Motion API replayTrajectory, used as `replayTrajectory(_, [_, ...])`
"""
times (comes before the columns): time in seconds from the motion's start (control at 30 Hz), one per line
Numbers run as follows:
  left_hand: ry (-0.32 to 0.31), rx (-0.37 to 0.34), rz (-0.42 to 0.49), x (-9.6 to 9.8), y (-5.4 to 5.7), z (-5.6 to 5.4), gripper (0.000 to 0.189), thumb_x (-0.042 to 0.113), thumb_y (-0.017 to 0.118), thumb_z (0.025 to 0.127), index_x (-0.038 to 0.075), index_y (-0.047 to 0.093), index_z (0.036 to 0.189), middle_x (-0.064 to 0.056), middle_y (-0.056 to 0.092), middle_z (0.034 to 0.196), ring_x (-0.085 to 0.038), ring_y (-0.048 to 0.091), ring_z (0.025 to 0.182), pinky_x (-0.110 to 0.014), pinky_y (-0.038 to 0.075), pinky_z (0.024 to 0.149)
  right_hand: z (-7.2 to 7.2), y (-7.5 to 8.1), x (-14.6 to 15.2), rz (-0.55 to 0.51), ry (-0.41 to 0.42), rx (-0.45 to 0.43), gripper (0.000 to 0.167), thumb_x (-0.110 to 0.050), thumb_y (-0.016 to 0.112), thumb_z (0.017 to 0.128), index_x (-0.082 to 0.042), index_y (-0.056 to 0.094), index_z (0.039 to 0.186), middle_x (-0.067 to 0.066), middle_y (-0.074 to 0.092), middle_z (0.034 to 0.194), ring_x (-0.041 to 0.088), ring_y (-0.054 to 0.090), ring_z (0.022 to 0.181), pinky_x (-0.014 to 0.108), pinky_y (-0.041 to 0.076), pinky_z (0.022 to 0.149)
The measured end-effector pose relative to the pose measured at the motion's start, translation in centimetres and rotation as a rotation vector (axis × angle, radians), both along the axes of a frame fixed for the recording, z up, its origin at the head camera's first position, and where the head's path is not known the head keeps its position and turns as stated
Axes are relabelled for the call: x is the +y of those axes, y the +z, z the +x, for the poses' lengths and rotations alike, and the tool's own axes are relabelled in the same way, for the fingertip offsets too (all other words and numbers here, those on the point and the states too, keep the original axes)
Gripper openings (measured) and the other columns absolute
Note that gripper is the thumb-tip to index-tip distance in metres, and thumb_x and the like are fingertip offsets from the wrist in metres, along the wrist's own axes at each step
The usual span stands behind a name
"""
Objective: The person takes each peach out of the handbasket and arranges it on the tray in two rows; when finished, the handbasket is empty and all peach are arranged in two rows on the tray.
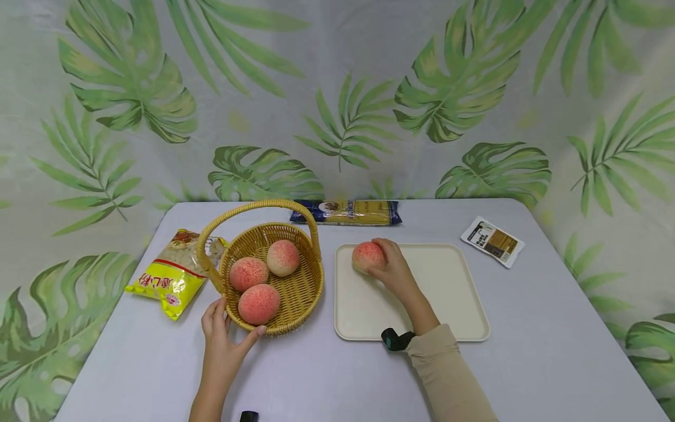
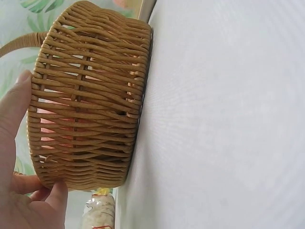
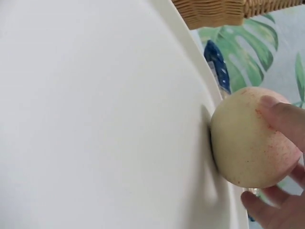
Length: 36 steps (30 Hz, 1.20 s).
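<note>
My right hand (image 1: 392, 266) holds a peach (image 1: 367, 258), red on top and cream below, at the left part of a cream tray (image 1: 437, 293). In the right wrist view the thumb lies across the peach (image 3: 248, 138) and other fingers are beneath it, close over the tray's surface. My left hand (image 1: 224, 343) grips the near left side of a round wicker basket (image 1: 297, 293), thumb at the front rim and fingers around the left side. Three more peaches lie in the basket: one peach (image 1: 283, 258) at the back, two at the left and front.
Left of the basket lies a yellow food bag (image 1: 176, 269). Behind the basket and tray is a blue and yellow pasta packet (image 1: 348, 213). A small white and brown sachet (image 1: 493, 241) sits right of the tray. The basket's tall handle (image 1: 258, 205) arches over its back.
</note>
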State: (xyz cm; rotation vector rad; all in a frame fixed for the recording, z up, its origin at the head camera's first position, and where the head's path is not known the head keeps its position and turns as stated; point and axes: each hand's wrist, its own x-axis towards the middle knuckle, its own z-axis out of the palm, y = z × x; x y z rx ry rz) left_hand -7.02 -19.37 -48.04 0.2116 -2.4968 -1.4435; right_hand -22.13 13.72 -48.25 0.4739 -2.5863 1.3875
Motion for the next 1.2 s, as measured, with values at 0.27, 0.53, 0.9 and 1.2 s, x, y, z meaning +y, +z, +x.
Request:
replayTrajectory(0.27, [-0.002,0.008,-0.004,0.0,0.0,0.1,0.100,0.026,0.079,0.068,-0.005,0.016,0.139,-0.018,0.012,0.135,-0.028,0.022,0.126,-0.037,0.029,0.104,0.1,0.2,0.0,0.046,0.008,-0.030,0.071,-0.003,0.075,0.070,0.001,0.037,0.130,0.023,0.036,0.130,0.034,0.031,0.123,0.047,0.027,0.105])
replayTrajectory(0.53, [-0.005,0.006,-0.005,0.0,-0.1,0.1,0.101,0.028,0.079,0.068,-0.004,0.015,0.140,-0.018,0.011,0.135,-0.028,0.021,0.126,-0.040,0.029,0.104,2.3,3.6,-1.0,-0.098,0.069,0.039,0.064,-0.017,0.068,0.079,-0.013,0.037,0.135,0.008,0.034,0.137,0.025,0.028,0.127,0.053,0.026,0.103])
replayTrajectory(0.9, [-0.006,-0.013,0.012,0.0,0.0,0.1,0.101,0.028,0.078,0.069,-0.002,0.014,0.141,-0.016,0.010,0.136,-0.027,0.021,0.127,-0.039,0.028,0.105,5.4,6.8,-6.4,-0.096,0.328,0.227,0.062,-0.020,0.067,0.080,-0.009,0.039,0.135,0.004,0.039,0.136,0.018,0.032,0.126,0.043,0.030,0.105])
replayTrajectory(1.2, [-0.006,0.000,0.004,0.0,0.1,0.1,0.100,0.026,0.079,0.068,-0.005,0.016,0.139,-0.017,0.011,0.135,-0.027,0.021,0.126,-0.040,0.029,0.105,5.6,5.2,-9.8,-0.031,0.428,0.279,0.061,-0.027,0.067,0.081,-0.008,0.040,0.133,0.003,0.041,0.134,0.015,0.034,0.124,0.033,0.033,0.104])
